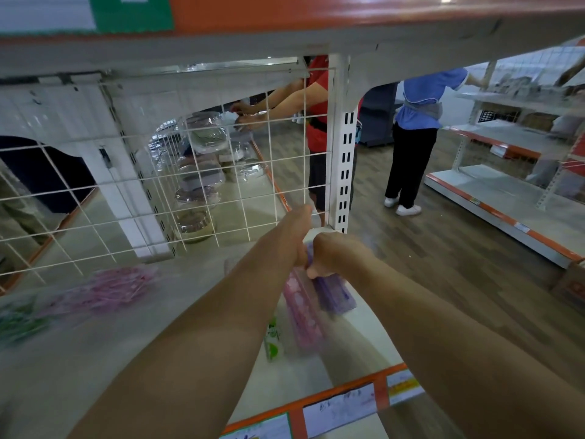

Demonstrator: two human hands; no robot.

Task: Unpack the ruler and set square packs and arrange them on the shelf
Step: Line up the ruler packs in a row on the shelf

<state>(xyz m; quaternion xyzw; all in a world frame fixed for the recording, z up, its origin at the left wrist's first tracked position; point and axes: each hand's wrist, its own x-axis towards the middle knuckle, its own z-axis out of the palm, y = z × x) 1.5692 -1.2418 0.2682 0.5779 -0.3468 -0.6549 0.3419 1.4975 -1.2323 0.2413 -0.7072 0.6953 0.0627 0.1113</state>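
Shelf (95, 350): pale grey metal board with an orange price rail (342, 395) along its front edge, backed by a white wire grid (196, 182). This is the display surface for the stock.

Loose heap of flat pink packs (110, 289) lies at the left rear of the shelf, just in front of the grid. Some blurred green packs (15, 323) sit further left. Judged to be sorted by colour.

Both forearms reach in towards the right rear corner. Between the hands are a flat translucent pink pack (304, 315) and a flat translucent purple pack (335, 296), side by side and touching, tilted end-down onto the shelf. Probably being stood up or squared together in a row.

Small green-and-white pack (273, 340) stands on edge just left of the pink one.

Right hand (332, 255): thumb and curled fingers (313, 272) pinch the top of the purple pack.

Left hand (299, 239): lies against the packs' upper end. Its fingers are hidden behind it, so I cannot tell the grip.
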